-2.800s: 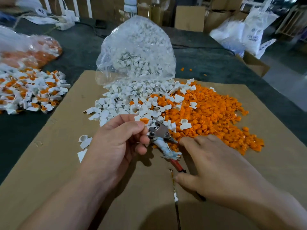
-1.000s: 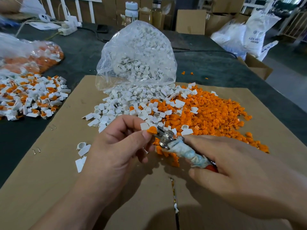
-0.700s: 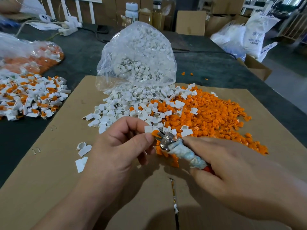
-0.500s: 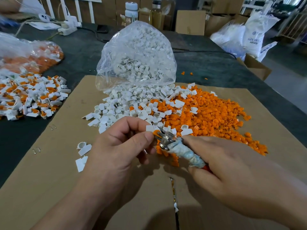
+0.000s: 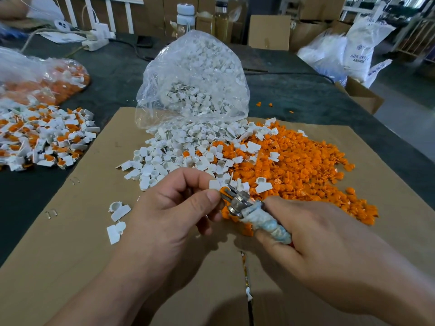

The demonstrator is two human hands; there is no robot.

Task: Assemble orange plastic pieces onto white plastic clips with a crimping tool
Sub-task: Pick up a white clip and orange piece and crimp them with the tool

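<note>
My left hand (image 5: 174, 208) pinches a white clip (image 5: 214, 184) with an orange piece (image 5: 223, 190) seated on it. The metal jaws of the crimping tool (image 5: 237, 202) close around that orange piece. My right hand (image 5: 329, 241) grips the tool by its cloth-wrapped handle (image 5: 268, 223). Just beyond the hands lie a heap of loose white clips (image 5: 179, 151) and a heap of orange pieces (image 5: 294, 165), both on a cardboard sheet (image 5: 70, 243).
A clear bag of white clips (image 5: 195, 78) stands behind the heaps. A pile of assembled clips (image 5: 44, 137) and a bag of orange parts (image 5: 40, 78) lie at the left on the dark table (image 5: 113, 74). Two stray clips (image 5: 118, 209) lie left of my hand.
My right hand picked the tool up off the cardboard and brought its jaws onto the orange piece on the clip in my left hand. Over the last half second little moved.
</note>
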